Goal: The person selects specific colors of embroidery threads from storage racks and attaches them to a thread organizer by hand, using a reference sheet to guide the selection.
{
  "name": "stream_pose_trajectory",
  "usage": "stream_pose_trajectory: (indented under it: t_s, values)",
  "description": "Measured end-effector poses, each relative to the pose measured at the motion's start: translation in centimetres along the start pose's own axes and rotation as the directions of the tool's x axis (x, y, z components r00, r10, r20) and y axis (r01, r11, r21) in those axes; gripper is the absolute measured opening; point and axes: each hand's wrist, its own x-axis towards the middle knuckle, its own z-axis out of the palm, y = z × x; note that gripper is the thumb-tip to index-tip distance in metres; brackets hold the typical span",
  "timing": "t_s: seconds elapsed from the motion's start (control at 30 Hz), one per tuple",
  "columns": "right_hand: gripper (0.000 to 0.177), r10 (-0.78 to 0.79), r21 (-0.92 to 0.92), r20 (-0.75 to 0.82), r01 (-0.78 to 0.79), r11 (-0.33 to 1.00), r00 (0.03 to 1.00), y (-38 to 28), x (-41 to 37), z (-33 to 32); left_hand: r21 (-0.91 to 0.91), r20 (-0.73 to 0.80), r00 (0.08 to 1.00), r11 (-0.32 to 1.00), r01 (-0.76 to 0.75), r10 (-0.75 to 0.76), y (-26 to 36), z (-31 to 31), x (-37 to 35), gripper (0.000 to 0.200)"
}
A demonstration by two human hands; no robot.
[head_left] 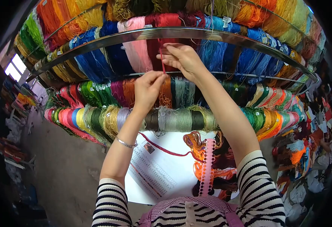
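A red thread [162, 62] is held stretched between the two hands, in front of the far racks of coloured skeins [94, 60]. The upper end is pinched by the fingertips of the right hand [184, 58], just below the curved metal rail [97, 41] and close to a red skein [168, 20]. The lower part is enclosed by the left hand [147, 87], whose fingers are closed narrowly around it. A silver bracelet [126, 143] is worn on the left wrist. Nearer, a loose length of the red thread is seen lying across a printed paper sheet [154, 176]. To the right of the sheet, a pink holed card [207, 166] with orange threads [196, 143] is placed.
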Motion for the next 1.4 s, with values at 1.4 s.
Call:
stream_pose_trajectory:
  t_s: [1.4]
  values:
    - [0.021, 0.070, -0.047, 0.082, -0.066, 0.997, 0.994, -0.3, -0.7, -1.6, -0.374, 0.270, 0.940, 0.877, 0.301, -0.207, 0.1, -2.6, 8.3, 0.026]
